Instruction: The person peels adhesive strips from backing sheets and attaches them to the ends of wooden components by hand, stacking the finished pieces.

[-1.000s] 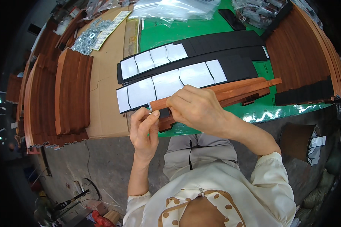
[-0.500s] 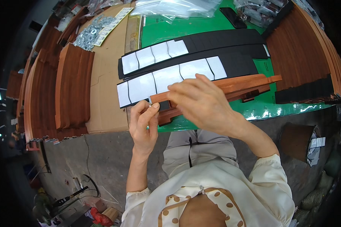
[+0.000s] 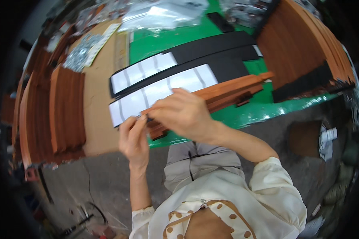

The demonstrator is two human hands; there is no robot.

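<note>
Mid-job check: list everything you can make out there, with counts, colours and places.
wooden pieces: at least 2, reddish-brown, near table edge
black strips: 2 rows, black, mid-table
white sheets: several, white, on both rows
wooden slats: many, reddish-brown, stacked left and right
washers: pile, silver, on cardboard
cardboard: 1, tan, left
card strip: 1, pale yellow, beside washers
plastic bags: several, clear, far side
phone: 1, black, far side
table covering: 1, green
bin: 1, brown, floor right
floor clutter: too blurred to count, lower left
shirt: 1, cream
trousers: 1, grey
left hand: 1, bare, at wood's left end
right hand: 1, bare, over wood
</note>
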